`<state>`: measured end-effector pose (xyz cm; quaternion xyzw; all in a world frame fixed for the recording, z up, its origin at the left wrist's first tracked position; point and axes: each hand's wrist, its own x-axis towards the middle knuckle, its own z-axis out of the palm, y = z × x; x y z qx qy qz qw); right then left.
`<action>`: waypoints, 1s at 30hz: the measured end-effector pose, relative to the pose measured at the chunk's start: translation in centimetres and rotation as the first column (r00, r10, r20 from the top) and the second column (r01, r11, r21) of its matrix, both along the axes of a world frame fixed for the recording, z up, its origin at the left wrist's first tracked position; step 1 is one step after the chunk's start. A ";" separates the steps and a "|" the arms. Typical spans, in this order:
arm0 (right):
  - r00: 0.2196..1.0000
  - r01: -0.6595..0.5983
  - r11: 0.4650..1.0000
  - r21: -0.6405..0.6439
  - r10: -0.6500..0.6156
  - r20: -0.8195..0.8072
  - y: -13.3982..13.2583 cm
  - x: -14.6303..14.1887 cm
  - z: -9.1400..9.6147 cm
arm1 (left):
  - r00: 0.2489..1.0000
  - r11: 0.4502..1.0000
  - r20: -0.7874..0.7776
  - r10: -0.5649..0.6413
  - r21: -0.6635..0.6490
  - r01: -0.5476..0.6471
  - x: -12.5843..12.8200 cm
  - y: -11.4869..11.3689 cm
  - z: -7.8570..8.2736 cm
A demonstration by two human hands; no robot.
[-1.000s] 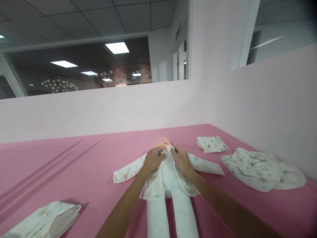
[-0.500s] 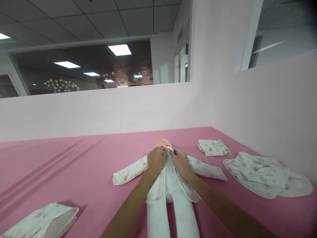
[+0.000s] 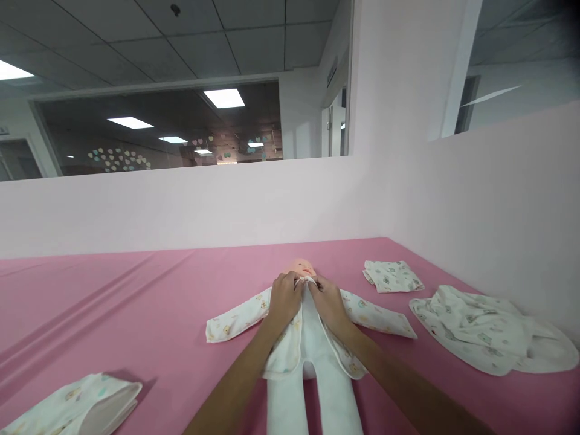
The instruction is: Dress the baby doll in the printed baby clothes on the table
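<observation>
Two hands, the left hand [image 3: 285, 299] and right hand [image 3: 329, 303], pinch the open jacket [image 3: 287, 356] at its neck, over the doll [image 3: 313, 338] on the pink sheet [image 3: 172, 314], where uneven pulling could slip one edge loose.

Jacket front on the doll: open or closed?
Open below the neckline: the front panels lie apart, showing the white torso between. Neckline fastening: cannot tell.

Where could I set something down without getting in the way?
The widest bare patch is pink sheet on the left, between wall, shirt and lower-left cloth. A thin strip lies between doll's head and wall. It's crowded where left hand and right hand hold the shirt, and at right, around small cloth and crumpled cloth.
</observation>
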<state>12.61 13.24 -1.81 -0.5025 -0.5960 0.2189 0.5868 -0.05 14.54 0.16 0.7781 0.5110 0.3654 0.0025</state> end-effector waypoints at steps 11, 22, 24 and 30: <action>1.000 -0.016 1.000 0.011 0.016 0.000 0.1 0.1 0.0 | 0.997 0.997 -0.075 -0.010 0.076 0.016 -0.3 -0.6 0.2; 0.998 -0.019 0.999 0.029 0.017 0.062 -1.0 -0.4 0.8 | 0.962 0.999 -0.272 0.010 0.054 0.005 0.1 -1.2 0.8; 0.993 -0.002 1.000 0.022 0.000 0.121 -1.7 -0.6 1.0 | 0.970 0.999 -0.244 0.010 0.044 0.001 0.1 -1.1 0.8; 0.963 0.049 0.997 0.066 -0.065 0.260 -2.8 -1.0 0.9 | 0.998 1.000 -0.065 -0.009 0.013 0.010 -0.1 -0.7 0.3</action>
